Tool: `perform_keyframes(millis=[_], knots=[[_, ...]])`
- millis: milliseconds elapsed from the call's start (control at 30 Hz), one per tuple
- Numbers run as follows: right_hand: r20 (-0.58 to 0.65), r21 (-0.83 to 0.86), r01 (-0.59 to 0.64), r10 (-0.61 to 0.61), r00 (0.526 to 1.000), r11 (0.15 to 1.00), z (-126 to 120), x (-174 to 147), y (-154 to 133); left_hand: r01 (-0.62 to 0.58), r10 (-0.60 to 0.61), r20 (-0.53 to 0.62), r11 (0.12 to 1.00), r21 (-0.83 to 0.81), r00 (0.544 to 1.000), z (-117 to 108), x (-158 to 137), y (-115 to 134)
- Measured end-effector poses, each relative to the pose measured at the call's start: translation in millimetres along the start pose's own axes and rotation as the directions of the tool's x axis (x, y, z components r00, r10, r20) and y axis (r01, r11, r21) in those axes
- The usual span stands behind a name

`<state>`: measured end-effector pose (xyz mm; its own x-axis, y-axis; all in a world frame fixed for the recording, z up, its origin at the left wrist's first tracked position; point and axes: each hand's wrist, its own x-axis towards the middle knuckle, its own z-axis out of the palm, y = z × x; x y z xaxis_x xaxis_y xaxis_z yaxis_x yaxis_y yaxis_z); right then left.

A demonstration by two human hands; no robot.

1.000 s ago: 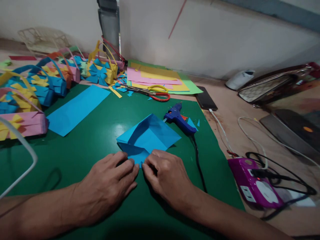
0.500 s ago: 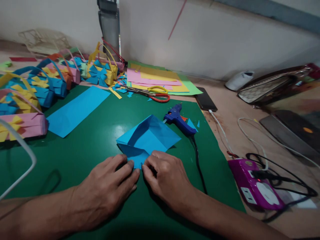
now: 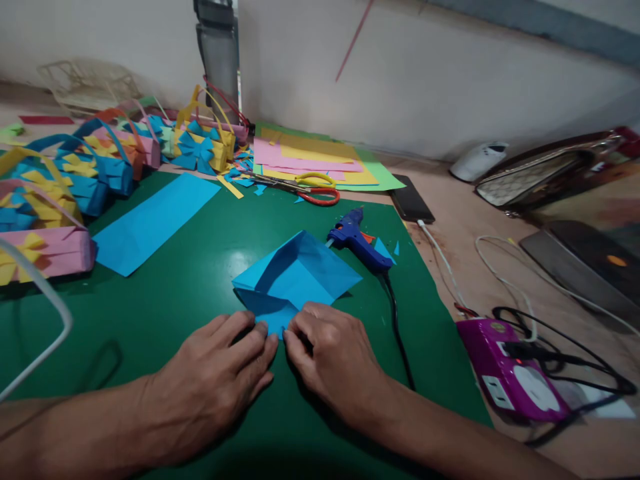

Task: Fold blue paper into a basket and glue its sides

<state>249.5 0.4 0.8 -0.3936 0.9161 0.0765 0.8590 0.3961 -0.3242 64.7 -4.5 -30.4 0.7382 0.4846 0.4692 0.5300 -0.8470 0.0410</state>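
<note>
A partly folded sheet of blue paper (image 3: 300, 273) lies on the green table mat (image 3: 190, 347), its far corners raised and a flap standing up on the left. At its near edge my left hand (image 3: 220, 373) presses down, fingers closed together on the paper. My right hand (image 3: 340, 353) pinches the same edge just to the right, thumb and curled index finger on it. Both hands' fingertips are close together and cover part of the near fold. Just beyond the paper's right side lies a blue glue gun (image 3: 357, 240), its cord running toward me.
Several small paper baskets (image 3: 200, 150) with bows line the left and back. A flat blue paper strip (image 3: 155, 223) lies at left. Scissors (image 3: 317, 190) rest before stacked colored sheets (image 3: 320, 160). A purple power outlet box (image 3: 510, 370), cables and a phone (image 3: 413, 198) are at right.
Almost nothing differs. My left hand's fingers have shifted slightly at the paper's near edge; my right hand keeps its pinch.
</note>
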Motion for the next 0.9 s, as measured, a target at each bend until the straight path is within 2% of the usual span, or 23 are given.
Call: perform_keyframes(millis=[233, 367, 500, 633, 767, 900], knots=[[0.007, -0.026, 0.01, -0.01, 1.0, 1.0, -1.0, 1.7, -1.0, -0.005, 0.004, 0.08, 1.0, 0.013, 0.997, -0.5, -0.3, -1.0], [-0.06, -0.102, 0.038, -0.045, 0.997, 0.994, 3.1, 0.6, 5.3, 0.004, -0.006, 0.115, 1.0, 0.018, 0.993, -2.2, 0.3, -1.0], [-0.107, -0.183, 0.202, -0.224, 0.969, 0.962, 1.8, -7.2, 14.5, 0.005, -0.008, 0.121, 1.0, 0.025, 0.993, -2.2, 0.2, -1.3], [-0.019, -0.29, 0.438, -0.463, 0.886, 0.851, -5.9, -19.2, 16.1, 0.009, -0.014, 0.141, 0.999, 0.035, 0.99, -0.5, -0.7, -1.6], [0.098, -0.395, 0.498, -0.503, 0.859, 0.772, -9.3, -25.2, 13.2, 0.014, -0.021, 0.169, 0.999, 0.039, 0.985, -1.1, -0.4, -1.5], [0.096, -0.385, 0.508, -0.514, 0.852, 0.77, -8.2, -26.1, 18.4, 0.012, -0.017, 0.157, 0.999, 0.032, 0.988, -3.4, 0.2, -2.1]])
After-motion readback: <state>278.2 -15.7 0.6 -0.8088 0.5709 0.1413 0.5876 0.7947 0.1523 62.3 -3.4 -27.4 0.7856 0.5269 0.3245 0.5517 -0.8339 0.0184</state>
